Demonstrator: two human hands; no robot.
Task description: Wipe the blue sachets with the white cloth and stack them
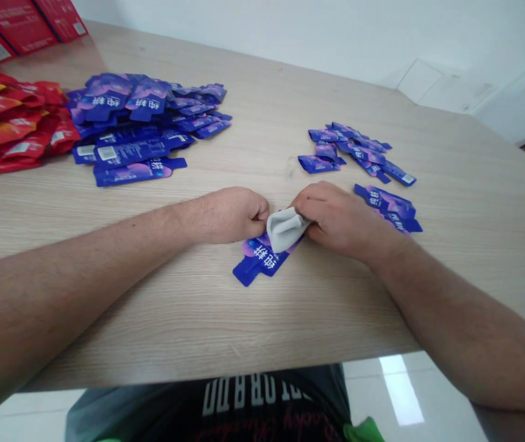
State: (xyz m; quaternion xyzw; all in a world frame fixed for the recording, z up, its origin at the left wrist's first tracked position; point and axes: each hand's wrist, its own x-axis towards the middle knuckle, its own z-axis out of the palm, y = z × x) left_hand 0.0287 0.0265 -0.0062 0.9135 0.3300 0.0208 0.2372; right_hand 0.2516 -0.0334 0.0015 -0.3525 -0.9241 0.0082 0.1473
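Note:
My right hand (336,218) is closed on a crumpled whitish cloth (287,232), which hangs over the upper part of a blue and purple sachet (257,261). That sachet lies flat on the table in front of me, white characters printed on it. Right beside the cloth, my left hand (234,215) is curled into a fist at the sachet's upper left. Whether its fingers pinch the sachet or the cloth is hidden. Just beyond my right hand lie two or so similar sachets (393,207), partly covered by the hand.
A large heap of blue sachets (137,123) lies at the back left, next to a pile of red pouches (8,123). Red boxes (23,27) stand behind them. A smaller scattered group of blue sachets (358,150) lies back right on the wooden table (174,319).

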